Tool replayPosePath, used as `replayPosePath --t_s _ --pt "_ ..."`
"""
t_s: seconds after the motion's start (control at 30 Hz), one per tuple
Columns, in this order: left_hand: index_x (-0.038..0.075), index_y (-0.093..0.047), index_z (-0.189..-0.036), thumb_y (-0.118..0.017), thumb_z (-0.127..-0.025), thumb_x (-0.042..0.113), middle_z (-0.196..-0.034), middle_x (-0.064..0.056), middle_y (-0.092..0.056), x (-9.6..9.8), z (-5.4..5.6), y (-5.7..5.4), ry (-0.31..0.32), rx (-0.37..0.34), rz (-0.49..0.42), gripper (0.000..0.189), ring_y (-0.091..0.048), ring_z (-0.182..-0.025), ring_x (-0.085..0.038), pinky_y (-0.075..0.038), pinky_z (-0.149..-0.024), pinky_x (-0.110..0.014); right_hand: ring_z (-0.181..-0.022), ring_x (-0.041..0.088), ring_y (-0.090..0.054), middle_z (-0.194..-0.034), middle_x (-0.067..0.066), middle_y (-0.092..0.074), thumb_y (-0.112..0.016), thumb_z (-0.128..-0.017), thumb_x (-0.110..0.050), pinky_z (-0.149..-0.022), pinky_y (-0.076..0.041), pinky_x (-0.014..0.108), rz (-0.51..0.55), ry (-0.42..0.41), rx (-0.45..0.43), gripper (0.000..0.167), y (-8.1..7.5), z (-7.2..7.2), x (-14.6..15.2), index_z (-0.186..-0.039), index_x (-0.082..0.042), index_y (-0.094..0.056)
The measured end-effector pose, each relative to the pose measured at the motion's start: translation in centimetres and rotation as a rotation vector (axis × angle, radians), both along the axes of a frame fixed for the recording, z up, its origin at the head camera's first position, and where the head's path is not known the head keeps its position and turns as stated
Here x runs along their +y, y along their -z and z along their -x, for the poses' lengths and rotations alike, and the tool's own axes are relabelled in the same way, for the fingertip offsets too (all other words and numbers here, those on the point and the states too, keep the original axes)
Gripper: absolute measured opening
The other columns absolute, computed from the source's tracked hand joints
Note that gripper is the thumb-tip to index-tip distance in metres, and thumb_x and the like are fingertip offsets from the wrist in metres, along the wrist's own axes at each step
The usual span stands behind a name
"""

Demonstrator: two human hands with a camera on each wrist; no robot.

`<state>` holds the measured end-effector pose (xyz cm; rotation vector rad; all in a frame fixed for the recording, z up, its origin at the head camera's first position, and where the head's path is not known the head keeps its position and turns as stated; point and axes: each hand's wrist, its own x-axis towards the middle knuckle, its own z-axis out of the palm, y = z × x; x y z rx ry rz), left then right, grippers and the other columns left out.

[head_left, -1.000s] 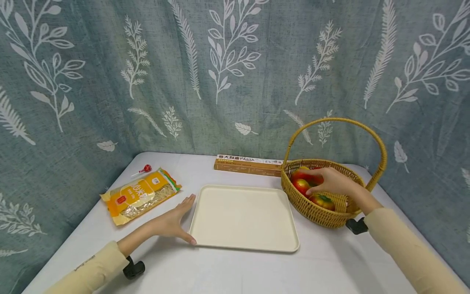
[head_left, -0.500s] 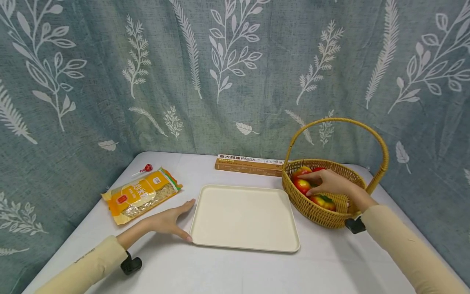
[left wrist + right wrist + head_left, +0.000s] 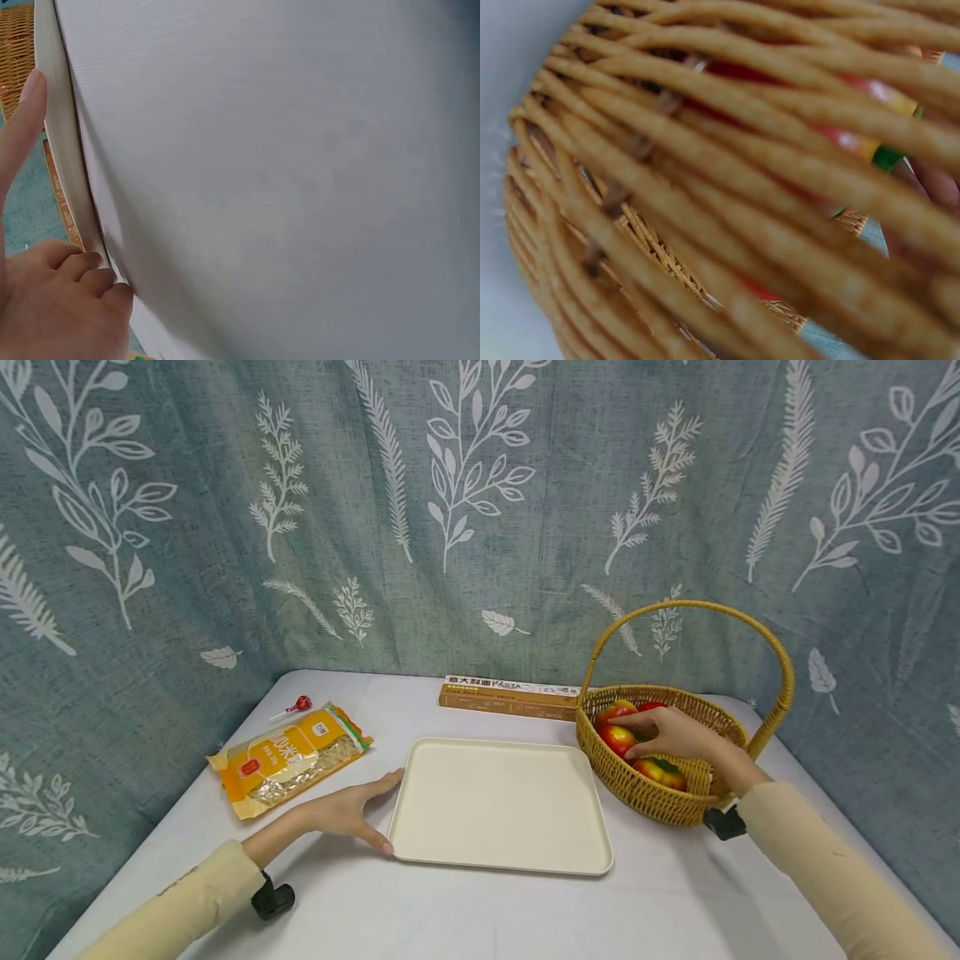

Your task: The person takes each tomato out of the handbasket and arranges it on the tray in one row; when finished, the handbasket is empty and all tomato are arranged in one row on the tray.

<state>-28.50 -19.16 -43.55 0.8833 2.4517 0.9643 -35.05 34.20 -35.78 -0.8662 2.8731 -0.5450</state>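
In the head view, the left hand [image 3: 347,812], spread, touched the nine o'clock edge of a cream rectangular tray [image 3: 501,806], while the right hand [image 3: 669,735] pinched a shiny round red-and-yellow fruit [image 3: 618,741] near ten o'clock inside a tan oval wicker basket [image 3: 630,785], itself toward two o'clock from the tray. In the left wrist view, the left hand met the tray's rim between eight and ten o'clock. In the right wrist view, the basket's blurred weave hid most of the right hand.

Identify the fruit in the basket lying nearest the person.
The red-and-yellow fruit with a dark green patch, on the near side of the right hand; the other visible fruits lie farther back.
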Motion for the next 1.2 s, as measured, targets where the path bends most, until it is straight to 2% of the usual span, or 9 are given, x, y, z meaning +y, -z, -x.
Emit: replayPosePath --t_s 0.13,0.37,0.83,1.03,1.13,1.2 --pt "-0.002 -0.015 -0.152 -0.087 -0.071 0.033 -0.158 -0.02 -0.013 0.0 0.1 0.1 0.0 -0.011 -0.001 0.114 -0.013 -0.144 -0.038 -0.015 -0.115 -0.051 -0.112 0.033 -0.058 -0.128 0.018 -0.061 -0.075 -0.084 -0.035 -0.088 -0.05 0.048 0.008 0.011 0.02 0.063 0.0 -0.1 0.2 -0.137 -0.007 -0.055" --pt "0.0 -0.016 -0.153 -0.088 -0.069 0.031 -0.157 -0.022 -0.015 0.2 0.2 0.0 -0.034 -0.05 -0.007 0.114 -0.013 -0.144 -0.038 -0.014 -0.115 -0.052 -0.112 0.033 -0.059 -0.126 0.017 -0.062 -0.076 -0.083 -0.033 -0.09 -0.05 0.05 0.039 0.031 0.035 0.062 0.3 0.0 0.4 -0.136 -0.009 -0.057" --pt "0.0 -0.016 -0.153 -0.088 -0.069 0.032 -0.157 -0.022 -0.014 0.2 0.3 0.1 -0.044 -0.08 0.001 0.115 -0.012 -0.144 -0.038 -0.012 -0.115 -0.053 -0.105 0.031 -0.062 -0.126 0.017 -0.062 -0.075 -0.084 -0.034 -0.083 -0.054 0.046 0.091 0.082 0.09 0.064 -0.3 -1.1 0.1 -0.139 -0.01 -0.054" --pt "0.001 -0.016 -0.153 -0.088 -0.069 0.032 -0.157 -0.022 -0.014 0.3 0.3 0.0 -0.046 -0.082 0.009 0.115 -0.012 -0.144 -0.037 -0.013 -0.115 -0.053 -0.104 0.032 -0.062 -0.126 0.017 -0.062 -0.076 -0.083 -0.033 -0.083 -0.053 0.05 0.121 0.11 0.123 0.063 -0.9 -1.6 0.1 -0.139 -0.012 -0.055" --pt "0.0 -0.016 -0.153 -0.088 -0.069 0.032 -0.157 -0.022 -0.015 0.3 0.3 0.0 -0.043 -0.078 0.012 0.115 -0.013 -0.144 -0.037 -0.013 -0.115 -0.052 -0.098 0.029 -0.062 -0.126 0.017 -0.062 -0.076 -0.084 -0.031 -0.08 -0.054 0.045 0.123 0.12 0.144 0.061 -1.3 -1.9 0.0 -0.138 -0.013 -0.055" --pt "-0.001 -0.016 -0.153 -0.088 -0.069 0.032 -0.157 -0.022 -0.015 0.3 0.3 0.0 -0.04 -0.074 0.013 0.114 -0.013 -0.144 -0.037 -0.013 -0.115 -0.052 -0.085 0.026 -0.061 -0.126 0.017 -0.062 -0.075 -0.085 -0.032 -0.072 -0.053 0.039 0.123 0.126 0.151 0.061 -1.5 -2.1 -0.1 -0.139 -0.013 -0.054"
